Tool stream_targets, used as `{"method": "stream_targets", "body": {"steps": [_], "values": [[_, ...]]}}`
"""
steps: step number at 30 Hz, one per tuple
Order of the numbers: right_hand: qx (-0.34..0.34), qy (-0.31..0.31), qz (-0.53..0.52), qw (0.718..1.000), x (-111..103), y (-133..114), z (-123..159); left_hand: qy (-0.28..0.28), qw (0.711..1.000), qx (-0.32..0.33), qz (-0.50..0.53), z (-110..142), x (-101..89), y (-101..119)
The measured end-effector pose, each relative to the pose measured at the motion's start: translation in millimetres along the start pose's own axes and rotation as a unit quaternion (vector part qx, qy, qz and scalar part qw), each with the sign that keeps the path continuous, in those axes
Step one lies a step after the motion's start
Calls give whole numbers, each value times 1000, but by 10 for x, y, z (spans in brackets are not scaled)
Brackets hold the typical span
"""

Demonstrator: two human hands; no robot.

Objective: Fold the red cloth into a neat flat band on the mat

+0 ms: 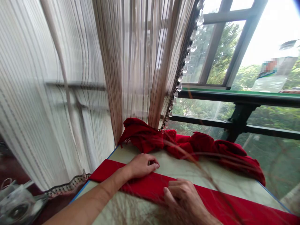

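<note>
A long flat strip of red cloth (154,184) runs across the pale green tabletop (161,162), from the left edge to the lower right. My left hand (142,165) rests at the strip's far edge with its fingers curled; what lies under them, if anything, is hidden. Nearer to me, my right hand (182,193) is closed over the middle of the strip, thumb out to the left by the near edge. Its fingertips are tucked out of sight. Behind both hands lies a crumpled heap of red cloth (182,145), with a little fringe at its left end.
Sheer striped curtains (136,62) with a beaded edge hang behind the table at left. A dark railing (234,98) and windows stand beyond the far right. At lower left, a plastic-wrapped object (18,203) sits below table height. Blurred strands of hair cross the view.
</note>
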State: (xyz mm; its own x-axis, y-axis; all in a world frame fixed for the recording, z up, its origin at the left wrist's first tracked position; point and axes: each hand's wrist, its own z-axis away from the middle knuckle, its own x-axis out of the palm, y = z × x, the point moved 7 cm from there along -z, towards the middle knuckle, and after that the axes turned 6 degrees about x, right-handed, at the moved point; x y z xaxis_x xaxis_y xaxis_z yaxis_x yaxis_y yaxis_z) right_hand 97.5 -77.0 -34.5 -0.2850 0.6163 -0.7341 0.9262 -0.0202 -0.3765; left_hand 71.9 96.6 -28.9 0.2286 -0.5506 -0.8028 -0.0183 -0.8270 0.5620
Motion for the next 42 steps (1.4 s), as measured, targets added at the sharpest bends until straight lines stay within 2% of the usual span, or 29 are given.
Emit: {"method": "stream_targets", "body": {"steps": [13, 22, 27, 31, 37, 42], "values": [[-12, 2, -4, 1000, -105, 1, -27, 1, 1000, -4, -6, -7, 14, -8], [19, -5, -13, 1000, -113, 16, -18, 6, 1000, 7, -21, 3, -4, 41], [69, -4, -12, 998, -187, 197, -74, 7, 998, 53, -25, 32, 97, 282], [94, -32, -8, 995, -281, 331, -121, 13, 997, 72, -19, 52, 195, 422], [105, -83, -16, 991, -464, 367, -114, 13, 997, 77, 5, 47, 264, 409], [136, -86, -22, 987, -394, 579, -58, 30, 997, 69, 15, 42, 251, 360]]}}
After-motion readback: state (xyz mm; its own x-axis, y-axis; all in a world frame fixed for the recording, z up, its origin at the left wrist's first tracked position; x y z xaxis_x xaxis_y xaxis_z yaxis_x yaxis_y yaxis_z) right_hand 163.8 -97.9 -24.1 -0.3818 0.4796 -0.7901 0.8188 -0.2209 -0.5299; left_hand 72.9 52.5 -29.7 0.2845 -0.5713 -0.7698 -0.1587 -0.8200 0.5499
